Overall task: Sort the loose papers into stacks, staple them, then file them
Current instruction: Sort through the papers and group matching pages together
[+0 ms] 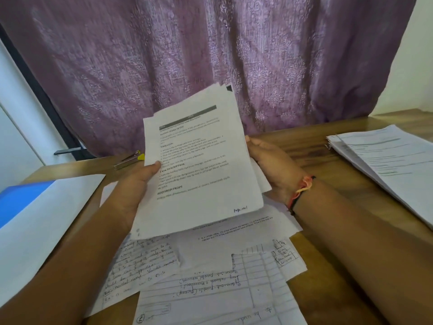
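You've got the printed sheaf point(199, 160) raised mid-table, left hand point(138, 184) thumb-pinching its left edge, right hand point(271, 165) holding the right edge, fingers hidden behind, with one stack point(386, 158) laid far right, loose papers point(210, 285) near you unsorted, and stapler point(127, 160) and filing to come.

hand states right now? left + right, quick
Left hand: holds the printed sheets, thumb on the front.
Right hand: holds the same sheets at their right edge.

I see a printed sheaf point(201, 160) tilted up above scattered handwritten sheets point(210, 280). Another stack point(386, 160) lies at right, a stapler point(127, 161) back left.
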Available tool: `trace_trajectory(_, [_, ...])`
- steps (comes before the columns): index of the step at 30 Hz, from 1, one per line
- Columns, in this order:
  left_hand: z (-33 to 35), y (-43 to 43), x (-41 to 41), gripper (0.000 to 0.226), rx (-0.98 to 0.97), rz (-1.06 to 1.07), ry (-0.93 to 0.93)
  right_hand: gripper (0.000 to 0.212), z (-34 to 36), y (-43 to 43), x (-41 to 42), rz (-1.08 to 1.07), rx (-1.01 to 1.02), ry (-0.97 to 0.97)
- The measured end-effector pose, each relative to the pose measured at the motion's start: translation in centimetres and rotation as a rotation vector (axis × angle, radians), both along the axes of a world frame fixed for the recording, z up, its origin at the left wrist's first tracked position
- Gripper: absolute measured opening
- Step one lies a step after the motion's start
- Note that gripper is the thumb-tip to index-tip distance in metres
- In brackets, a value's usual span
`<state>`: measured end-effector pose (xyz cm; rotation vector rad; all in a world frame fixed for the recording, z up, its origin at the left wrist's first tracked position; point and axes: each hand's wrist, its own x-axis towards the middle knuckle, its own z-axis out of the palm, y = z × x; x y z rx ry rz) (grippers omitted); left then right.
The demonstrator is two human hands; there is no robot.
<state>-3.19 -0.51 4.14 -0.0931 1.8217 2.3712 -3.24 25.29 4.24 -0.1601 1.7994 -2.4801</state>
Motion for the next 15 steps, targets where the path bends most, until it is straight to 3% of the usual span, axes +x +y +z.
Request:
trace_trajectory(3, [0.0,-0.1,-0.2,0.026,-0.024,0.060,0.008,0.049,0.0,-0.2,0.0,0.130,-0.102,-0.066])
trace_trajectory(6, [0.4,-0.2,-0.4,0.019,0.027,0.171,0.020,0.048,0.2,0.6,-0.6,0.010,-0.085,-0.057])
trace_trajectory(8, [0.6,-0.5,-0.5,0.012,0.140,0.233,0.013,0.043,0.0,1.4,-0.7,-0.161,0.205,0.015])
trace_trajectory(10, [0.8,-1.0,-0.5,0.009,0.239,0.284,-0.004,0.043,-0.7,2.7,-1.1,-0.332,0.782,0.163])
trace_trajectory(12, [0.9,-1.6,-0.4,0.009,0.287,0.303,-0.004,0.054,-1.5,3.7,-1.8,-0.356,1.276,0.166])
trace_trajectory(15, [0.9,-1.9,-0.2,0.011,0.303,0.295,-0.006,0.062,-2.2,3.8,-2.2,-0.237,1.481,0.027])
